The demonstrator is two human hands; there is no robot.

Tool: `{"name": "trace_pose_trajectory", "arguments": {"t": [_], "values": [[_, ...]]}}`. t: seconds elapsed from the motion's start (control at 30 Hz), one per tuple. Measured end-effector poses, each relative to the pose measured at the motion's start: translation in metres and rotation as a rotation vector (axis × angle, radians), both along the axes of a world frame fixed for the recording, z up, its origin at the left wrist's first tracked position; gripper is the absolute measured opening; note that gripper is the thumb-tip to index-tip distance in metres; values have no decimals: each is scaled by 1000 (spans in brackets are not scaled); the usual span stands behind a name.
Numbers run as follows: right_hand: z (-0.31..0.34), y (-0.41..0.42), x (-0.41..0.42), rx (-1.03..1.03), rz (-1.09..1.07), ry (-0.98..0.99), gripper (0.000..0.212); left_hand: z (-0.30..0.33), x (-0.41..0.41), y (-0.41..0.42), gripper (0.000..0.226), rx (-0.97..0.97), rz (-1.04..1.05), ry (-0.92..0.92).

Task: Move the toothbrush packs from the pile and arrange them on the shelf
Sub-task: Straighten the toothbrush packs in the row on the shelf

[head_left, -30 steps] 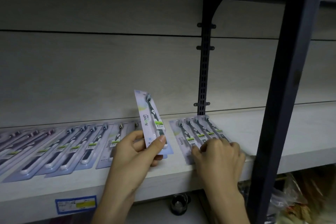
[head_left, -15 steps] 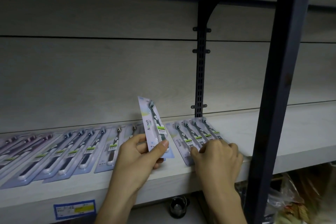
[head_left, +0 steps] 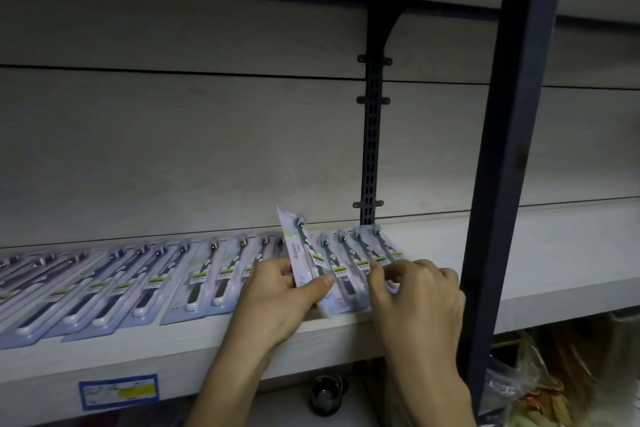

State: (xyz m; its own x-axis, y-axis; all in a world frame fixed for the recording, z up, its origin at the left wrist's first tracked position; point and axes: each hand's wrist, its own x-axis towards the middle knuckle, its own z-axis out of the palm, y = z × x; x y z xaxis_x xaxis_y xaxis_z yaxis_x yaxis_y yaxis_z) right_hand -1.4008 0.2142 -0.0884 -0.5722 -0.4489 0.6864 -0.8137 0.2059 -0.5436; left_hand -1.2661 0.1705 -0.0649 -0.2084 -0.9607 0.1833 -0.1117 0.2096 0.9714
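Observation:
My left hand (head_left: 280,295) pinches one pale blue toothbrush pack (head_left: 298,246) by its lower end and holds it tilted up above the shelf (head_left: 554,274). To its right lies a small pile of overlapping packs (head_left: 349,263); my right hand (head_left: 415,291) rests on the pile's near end with curled fingers pinching at the pack edges. A long row of packs (head_left: 138,281) lies flat and fanned out along the shelf to the left, several of them overlapping.
A dark metal upright post (head_left: 498,149) stands just right of my right hand. A slotted rail (head_left: 370,149) runs down the back wall. A blue price label (head_left: 117,390) sits on the shelf's front edge. Bags (head_left: 554,378) lie below at the right.
My left hand has lowered the held pack and brought it right, close against the pile. My right hand's fingers have lifted and now pick at the pile's pack edges.

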Motion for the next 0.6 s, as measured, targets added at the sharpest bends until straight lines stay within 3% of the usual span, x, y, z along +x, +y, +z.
{"name": "trace_pose_trajectory", "arguments": {"t": [0.1, 0.27, 0.37, 0.53, 0.6], "values": [[-1, 0, -6, -86, 18, 24, 16, 0, -7, -2, 17, 35, -15, -35], [-3, -4, -7, -134, 77, 22, 13, 2, -13, -2, 35, -31, -10, -297], [-6, -6, -8, -134, 110, 17, 12, 5, -17, -5, 21, -78, 52, -401], [-9, -10, -14, -147, 143, 11, 11, 8, -24, -6, 27, -252, 194, -542], [-9, -11, -16, -149, 155, -3, 11, 6, -26, -9, 41, -273, 266, -672]]}}
